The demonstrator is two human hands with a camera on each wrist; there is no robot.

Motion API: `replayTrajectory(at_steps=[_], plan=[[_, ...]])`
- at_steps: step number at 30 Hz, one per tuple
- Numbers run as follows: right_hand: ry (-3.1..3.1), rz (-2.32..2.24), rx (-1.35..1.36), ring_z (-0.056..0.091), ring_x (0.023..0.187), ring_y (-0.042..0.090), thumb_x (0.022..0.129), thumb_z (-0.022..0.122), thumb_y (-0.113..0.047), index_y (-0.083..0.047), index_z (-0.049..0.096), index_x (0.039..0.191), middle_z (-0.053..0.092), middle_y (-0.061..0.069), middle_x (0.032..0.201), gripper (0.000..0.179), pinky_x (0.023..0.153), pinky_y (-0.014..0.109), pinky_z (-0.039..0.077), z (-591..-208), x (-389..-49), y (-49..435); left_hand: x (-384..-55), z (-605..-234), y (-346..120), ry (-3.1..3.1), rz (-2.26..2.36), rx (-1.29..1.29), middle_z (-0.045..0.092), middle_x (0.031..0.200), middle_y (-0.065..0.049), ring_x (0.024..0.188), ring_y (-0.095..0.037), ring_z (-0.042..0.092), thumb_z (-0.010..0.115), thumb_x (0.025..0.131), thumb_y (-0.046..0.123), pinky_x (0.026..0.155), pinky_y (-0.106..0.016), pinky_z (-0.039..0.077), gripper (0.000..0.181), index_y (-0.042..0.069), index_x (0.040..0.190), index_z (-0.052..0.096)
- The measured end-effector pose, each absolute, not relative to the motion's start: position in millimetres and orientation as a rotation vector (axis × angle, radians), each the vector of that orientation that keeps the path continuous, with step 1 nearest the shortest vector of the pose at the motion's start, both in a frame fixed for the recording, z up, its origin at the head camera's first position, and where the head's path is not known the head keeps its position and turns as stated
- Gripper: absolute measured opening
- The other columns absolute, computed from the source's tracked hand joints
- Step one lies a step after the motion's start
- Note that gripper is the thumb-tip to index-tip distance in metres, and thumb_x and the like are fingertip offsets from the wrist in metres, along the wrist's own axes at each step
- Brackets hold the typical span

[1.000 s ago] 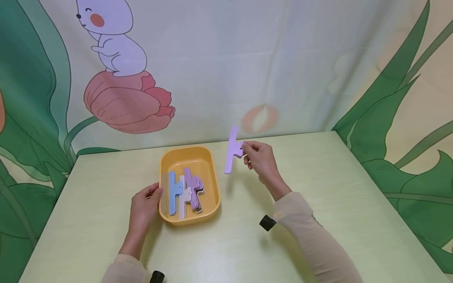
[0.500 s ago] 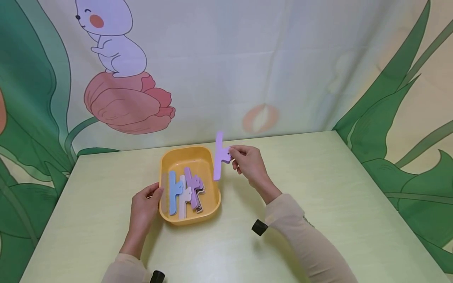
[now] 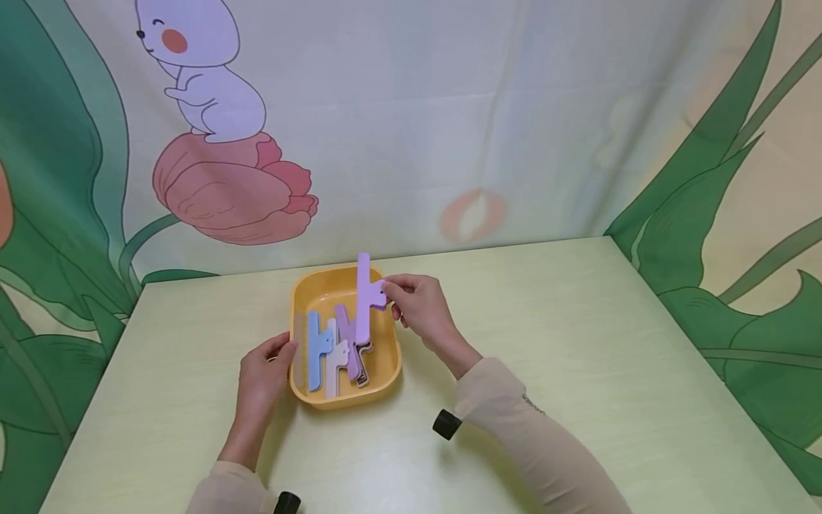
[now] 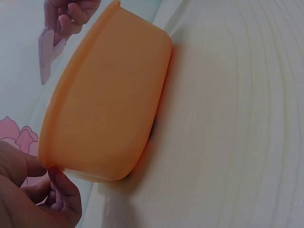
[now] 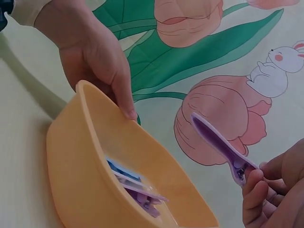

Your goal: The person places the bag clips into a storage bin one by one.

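My right hand (image 3: pixel 420 307) pinches a light purple bag clip (image 3: pixel 363 300) by its handle end, holding it over the right half of a yellow plastic tub (image 3: pixel 380 394). In the right wrist view this clip (image 5: pixel 216 142) shows edge-on, above the tub's rim. My left hand (image 3: pixel 262 378) grips the tub's left rim between thumb and fingers, also seen in the left wrist view (image 4: pixel 42 199). Inside the tub lie a blue clip (image 3: pixel 314 357), a white clip (image 3: pixel 340 353) and a purple clip (image 3: pixel 344 325). Another clip (image 3: pixel 362 373) is partly covered beneath the purple ones.
The tub stands on a pale wood-grain table (image 3: pixel 565 343), close to its back edge. Behind hangs a cloth (image 3: pixel 385 128) printed with a rabbit, tulips and leaves. Black wrist cameras (image 3: pixel 447 425) stick out near both sleeves.
My right hand has carried the purple clip left, from beside the tub to over its right half, and slightly lower. The left hand and the tub have stayed in place.
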State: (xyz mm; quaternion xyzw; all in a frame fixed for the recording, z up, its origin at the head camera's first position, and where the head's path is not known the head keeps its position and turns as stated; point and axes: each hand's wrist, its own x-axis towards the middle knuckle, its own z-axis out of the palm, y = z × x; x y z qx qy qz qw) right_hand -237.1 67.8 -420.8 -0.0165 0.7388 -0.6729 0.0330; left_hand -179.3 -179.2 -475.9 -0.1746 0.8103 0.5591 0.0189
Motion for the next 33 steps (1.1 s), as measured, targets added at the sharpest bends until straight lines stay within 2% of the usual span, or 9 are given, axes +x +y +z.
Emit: replayTrajectory(at_steps=[6, 13, 17, 20, 24, 33], plan=[[2.282, -2.036, -0.066, 0.049, 0.052, 0.012, 0.101, 0.067, -0.011, 0.002, 0.075, 0.112, 0.065, 0.007, 0.077, 0.019, 0.044, 0.019, 0.036, -423.5, -232.7, 54.1, -179.1, -475.9, -179.2, 2.504, 1.743, -0.544, 0.059, 0.132, -0.020, 0.111, -0.026, 0.054, 0.054, 0.109, 0.025, 0.071, -0.013, 0.045, 0.046, 0.000, 0.147, 0.055], [2.284, -1.983, -0.067, 0.048, 0.053, 0.013, 0.101, 0.067, -0.011, 0.002, 0.074, 0.114, 0.067, 0.021, 0.084, 0.020, 0.044, 0.018, 0.036, -427.4, -229.6, 42.3, -178.8, -474.9, -179.2, 2.507, 1.739, -0.543, 0.060, 0.132, -0.020, 0.112, -0.026, 0.054, 0.054, 0.109, 0.024, 0.071, -0.012, 0.045, 0.045, -0.001, 0.147, 0.055], [2.291, -1.968, -0.080, 0.049, 0.054, 0.013, 0.101, 0.067, -0.011, 0.002, 0.074, 0.115, 0.066, 0.020, 0.083, 0.021, 0.045, 0.018, 0.037, -429.0, -227.7, 38.6, -178.4, -473.6, -178.9, 2.512, 1.742, -0.535, 0.060, 0.131, -0.021, 0.110, -0.026, 0.054, 0.054, 0.108, 0.023, 0.071, -0.013, 0.045, 0.045, -0.002, 0.146, 0.055], [2.298, -1.971, -0.095, 0.049, 0.054, 0.015, 0.101, 0.067, -0.011, 0.002, 0.075, 0.113, 0.065, 0.014, 0.076, 0.020, 0.045, 0.018, 0.037, -431.2, -226.9, 36.5, -177.9, -473.5, -179.1, 2.512, 1.744, -0.526, 0.060, 0.131, -0.021, 0.110, -0.026, 0.054, 0.054, 0.108, 0.024, 0.071, -0.013, 0.045, 0.046, -0.002, 0.146, 0.055], [2.316, -1.923, -0.095, 0.050, 0.055, 0.017, 0.101, 0.068, -0.013, 0.000, 0.076, 0.109, 0.063, 0.011, 0.071, 0.018, 0.045, 0.019, 0.037, -433.8, -224.7, 33.2, -175.7, -475.3, -179.9, 2.506, 1.747, -0.532, 0.059, 0.130, -0.021, 0.109, -0.026, 0.054, 0.054, 0.108, 0.024, 0.070, -0.013, 0.046, 0.046, -0.002, 0.146, 0.054], [2.382, -1.851, -0.115, 0.050, 0.056, 0.015, 0.100, 0.070, -0.016, 0.000, 0.077, 0.104, 0.067, 0.019, 0.077, 0.018, 0.046, 0.019, 0.039, -443.6, -223.3, 30.0, -176.2, -477.0, -178.5, 2.527, 1.763, -0.513, 0.060, 0.130, -0.023, 0.109, -0.028, 0.056, 0.055, 0.108, 0.022, 0.070, -0.012, 0.046, 0.044, -0.003, 0.144, 0.056]])
